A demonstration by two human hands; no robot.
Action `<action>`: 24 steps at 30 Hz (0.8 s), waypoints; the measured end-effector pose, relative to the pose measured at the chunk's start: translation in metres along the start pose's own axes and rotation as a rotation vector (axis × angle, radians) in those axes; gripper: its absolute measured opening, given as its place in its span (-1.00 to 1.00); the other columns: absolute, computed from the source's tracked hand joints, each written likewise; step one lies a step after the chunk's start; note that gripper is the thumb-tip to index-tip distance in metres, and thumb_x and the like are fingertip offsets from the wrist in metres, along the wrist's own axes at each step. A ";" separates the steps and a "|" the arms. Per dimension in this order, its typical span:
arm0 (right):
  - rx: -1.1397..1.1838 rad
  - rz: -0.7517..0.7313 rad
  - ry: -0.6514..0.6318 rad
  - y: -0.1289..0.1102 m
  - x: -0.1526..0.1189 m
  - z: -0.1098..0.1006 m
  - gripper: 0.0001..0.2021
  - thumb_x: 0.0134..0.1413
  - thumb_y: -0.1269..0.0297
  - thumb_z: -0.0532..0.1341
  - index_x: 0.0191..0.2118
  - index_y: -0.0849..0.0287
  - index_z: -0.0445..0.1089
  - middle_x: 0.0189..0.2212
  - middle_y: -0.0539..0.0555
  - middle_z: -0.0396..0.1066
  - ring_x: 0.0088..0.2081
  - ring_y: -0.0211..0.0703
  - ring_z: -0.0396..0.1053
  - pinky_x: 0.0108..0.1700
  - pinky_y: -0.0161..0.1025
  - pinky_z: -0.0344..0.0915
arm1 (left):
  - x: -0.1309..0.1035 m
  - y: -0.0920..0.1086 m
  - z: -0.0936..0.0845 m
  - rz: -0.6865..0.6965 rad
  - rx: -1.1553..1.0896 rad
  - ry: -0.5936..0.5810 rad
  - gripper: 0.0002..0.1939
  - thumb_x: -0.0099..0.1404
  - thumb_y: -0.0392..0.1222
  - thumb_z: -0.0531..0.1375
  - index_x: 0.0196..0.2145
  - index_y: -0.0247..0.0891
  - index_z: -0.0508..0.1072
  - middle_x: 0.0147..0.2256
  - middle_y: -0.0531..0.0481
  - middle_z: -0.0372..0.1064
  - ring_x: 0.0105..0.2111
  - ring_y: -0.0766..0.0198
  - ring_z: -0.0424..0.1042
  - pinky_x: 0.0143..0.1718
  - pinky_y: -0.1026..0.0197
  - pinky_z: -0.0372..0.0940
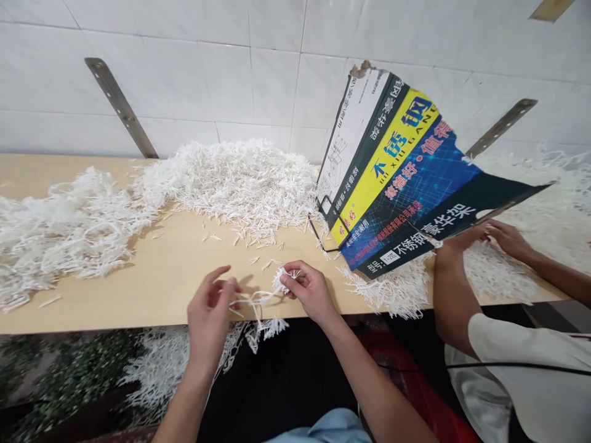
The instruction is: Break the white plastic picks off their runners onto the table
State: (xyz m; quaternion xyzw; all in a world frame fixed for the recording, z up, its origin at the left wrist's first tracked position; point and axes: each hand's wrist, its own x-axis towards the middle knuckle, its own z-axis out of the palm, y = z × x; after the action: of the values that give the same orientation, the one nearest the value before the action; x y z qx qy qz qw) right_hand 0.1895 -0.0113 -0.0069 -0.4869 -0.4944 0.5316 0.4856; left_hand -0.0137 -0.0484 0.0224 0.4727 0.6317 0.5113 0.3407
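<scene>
White strand bundle (281, 281) is pinched in R hand (308, 289), loose strands (256, 300) trailing toward L hand (215, 299), half-curled; can't tell if it grips any. Beyond, white heap (240, 184) on worktop (152, 289); to R, 1 tilted printed cardboard panel (392, 178) partly hides co-worker's arms (455, 289). The 2 near forearms (364, 381) angle fwd & inward.

Before you is a long board (161, 264) of pale wood colour, and its front edge runs below your grip. Beyond your right hand (314, 293) lies a big heap (240, 178) of short white strands, which joins a looser pile (78, 227) farther left. Between the heap and your grip, some loose strands (266, 265) are scattered. To the right of your grip, beside a tilted printed cardboard (392, 184), a smaller pile (401, 290) reaches the front edge.
</scene>
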 end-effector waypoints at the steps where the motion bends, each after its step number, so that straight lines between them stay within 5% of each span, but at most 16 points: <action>1: -0.018 -0.015 -0.001 0.000 -0.002 0.001 -0.67 0.05 0.04 0.41 -0.17 0.16 0.49 -0.41 0.00 0.48 -0.46 -0.22 0.45 -0.41 -0.30 0.40 | -0.002 0.005 -0.001 0.024 0.017 0.109 -0.55 0.41 0.09 0.17 0.11 -0.23 0.44 -0.24 -0.08 0.55 -0.35 0.19 0.54 -0.29 0.16 0.48; 4: -0.107 -0.039 -0.018 -0.003 -0.006 0.004 -0.73 0.08 0.07 0.40 -0.21 0.15 0.51 -0.42 0.01 0.52 -0.40 -0.17 0.50 -0.32 -0.28 0.42 | -0.009 0.023 0.003 0.314 0.237 0.303 -0.72 0.39 -0.04 0.22 -0.04 -0.23 0.51 -0.08 -0.17 0.51 -0.06 0.04 0.50 0.04 -0.01 0.41; 6: -0.151 -0.042 -0.035 -0.006 -0.008 0.006 -0.75 0.11 0.07 0.38 -0.24 0.15 0.51 -0.44 0.01 0.52 -0.40 -0.17 0.50 -0.32 -0.28 0.40 | -0.011 0.035 0.013 0.545 0.296 0.235 -0.81 0.38 -0.14 0.21 -0.10 -0.22 0.53 -0.08 -0.20 0.50 0.03 0.00 0.46 0.14 -0.04 0.34; 8: -0.160 -0.062 -0.065 -0.008 -0.007 0.005 -0.75 0.14 0.05 0.37 -0.25 0.14 0.51 -0.43 0.00 0.52 -0.40 -0.18 0.48 -0.32 -0.28 0.38 | -0.007 0.040 0.027 0.627 0.211 0.027 -0.80 0.42 -0.19 0.12 -0.10 -0.21 0.52 -0.10 -0.19 0.51 -0.01 0.05 0.48 0.09 0.01 0.37; 12: -0.088 -0.090 -0.078 -0.006 -0.005 -0.001 -0.73 0.13 0.02 0.37 -0.24 0.14 0.50 -0.37 0.01 0.52 -0.37 -0.18 0.46 -0.30 -0.28 0.39 | 0.020 0.024 0.048 0.332 -0.034 -0.452 -0.67 0.47 -0.15 0.02 0.03 -0.25 0.49 0.01 -0.17 0.53 0.02 0.10 0.51 0.10 0.08 0.38; 15: -0.041 -0.084 0.015 -0.001 -0.004 -0.002 -0.70 0.12 -0.01 0.37 -0.25 0.15 0.50 -0.41 0.01 0.48 -0.41 -0.19 0.42 -0.36 -0.29 0.37 | 0.034 0.005 0.050 0.163 -0.137 -0.691 -0.60 0.46 -0.08 0.06 0.10 -0.26 0.52 0.12 -0.16 0.50 0.14 0.04 0.46 0.22 0.05 0.29; 19: -0.118 -0.138 0.206 0.004 -0.006 0.001 -0.71 0.15 0.01 0.37 -0.25 0.15 0.49 -0.42 0.02 0.47 -0.44 -0.21 0.36 -0.39 -0.30 0.31 | 0.035 -0.005 0.046 0.134 -0.206 -0.762 -0.56 0.45 -0.05 0.11 0.17 -0.24 0.52 0.19 -0.15 0.46 0.23 0.00 0.38 0.29 0.03 0.21; 24: -0.180 -0.130 0.337 0.007 -0.007 0.001 -0.69 0.13 -0.02 0.37 -0.28 0.14 0.46 -0.49 -0.02 0.42 -0.49 -0.23 0.31 -0.45 -0.32 0.24 | 0.031 -0.004 0.050 0.045 -0.198 -0.726 -0.58 0.38 -0.01 0.23 0.10 -0.26 0.55 0.04 -0.18 0.56 0.03 0.03 0.53 0.08 0.07 0.40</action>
State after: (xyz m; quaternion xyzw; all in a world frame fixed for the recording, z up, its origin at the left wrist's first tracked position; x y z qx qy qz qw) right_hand 0.1890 -0.0187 -0.0131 -0.5776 -0.4820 0.3639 0.5492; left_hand 0.0209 -0.0033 0.0079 0.6015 0.4068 0.3765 0.5752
